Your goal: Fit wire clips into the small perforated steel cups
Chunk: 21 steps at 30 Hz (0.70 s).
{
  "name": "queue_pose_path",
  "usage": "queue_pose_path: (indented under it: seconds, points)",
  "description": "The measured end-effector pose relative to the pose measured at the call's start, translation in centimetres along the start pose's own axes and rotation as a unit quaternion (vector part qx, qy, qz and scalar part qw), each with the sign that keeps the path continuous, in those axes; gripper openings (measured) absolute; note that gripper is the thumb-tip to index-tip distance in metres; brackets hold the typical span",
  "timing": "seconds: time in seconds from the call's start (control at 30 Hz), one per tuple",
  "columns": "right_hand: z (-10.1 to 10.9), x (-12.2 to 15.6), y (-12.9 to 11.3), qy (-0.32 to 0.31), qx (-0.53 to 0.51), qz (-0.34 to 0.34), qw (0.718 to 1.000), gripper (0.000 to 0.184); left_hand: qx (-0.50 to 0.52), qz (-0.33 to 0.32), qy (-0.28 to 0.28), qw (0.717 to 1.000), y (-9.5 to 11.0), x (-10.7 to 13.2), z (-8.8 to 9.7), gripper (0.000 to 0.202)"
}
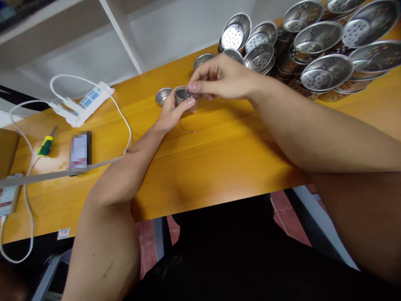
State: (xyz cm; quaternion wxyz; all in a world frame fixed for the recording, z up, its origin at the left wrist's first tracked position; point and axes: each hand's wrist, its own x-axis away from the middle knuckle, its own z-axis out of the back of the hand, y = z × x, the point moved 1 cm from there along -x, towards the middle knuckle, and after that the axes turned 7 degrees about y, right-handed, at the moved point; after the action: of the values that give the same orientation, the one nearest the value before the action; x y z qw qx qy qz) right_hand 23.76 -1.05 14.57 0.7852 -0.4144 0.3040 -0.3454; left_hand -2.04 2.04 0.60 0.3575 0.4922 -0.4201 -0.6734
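Observation:
My left hand (171,113) is wrapped round a small perforated steel cup (182,95), held just above the orange table (219,154). My right hand (219,77) reaches in from the right, its thumb and fingers pinched together at the cup's rim; what they pinch is too small to make out. A thin wire ring (187,126) lies on the table right below the cup. Another small steel cup (163,95) sits just left of my left hand.
A large pile of perforated steel strainer bowls (326,71) fills the table's far right. At the left lie a white power strip (89,100) with its cable, a green and yellow screwdriver (46,145) and a phone (80,151). A white wall stands behind.

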Motion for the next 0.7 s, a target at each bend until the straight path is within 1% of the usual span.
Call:
queue_pose_path:
  seconds: [0.07, 0.13, 0.2, 0.3, 0.4, 0.5, 0.7]
  points:
    - [0.3, -0.2, 1.0, -0.036, -0.066, 0.034, 0.997, 0.046, 0.047, 0.026, -0.009, 0.999, -0.3, 0.2, 0.0, 0.09]
    - [0.2, -0.3, 1.7, -0.043, -0.102, 0.045, 0.993, 0.056, 0.064, 0.031, -0.016, 0.997, -0.3, 0.3, -0.1, 0.089]
    - [-0.1, -0.5, 1.9, -0.03, -0.121, 0.041, 0.991, 0.066, 0.054, 0.01, -0.016, 0.998, -0.3, 0.3, 0.1, 0.091]
    - [-0.4, -0.6, 1.7, -0.011, -0.133, 0.027, 0.991, 0.076, 0.013, -0.042, -0.008, 0.999, -0.6, -0.1, 0.6, 0.096]
    - [-0.5, -0.5, 1.2, -0.005, -0.124, 0.013, 0.992, 0.078, -0.025, -0.073, -0.007, 0.997, -1.2, -0.5, 1.3, 0.099]
    - [-0.6, -0.2, 0.8, -0.003, -0.116, -0.003, 0.993, 0.08, -0.052, -0.081, -0.006, 0.995, -1.5, -0.6, 1.6, 0.098]
    - [-0.9, 0.0, 0.3, 0.003, -0.105, -0.026, 0.994, 0.081, -0.103, -0.101, 0.007, 0.989, -1.2, -0.5, 1.8, 0.094]
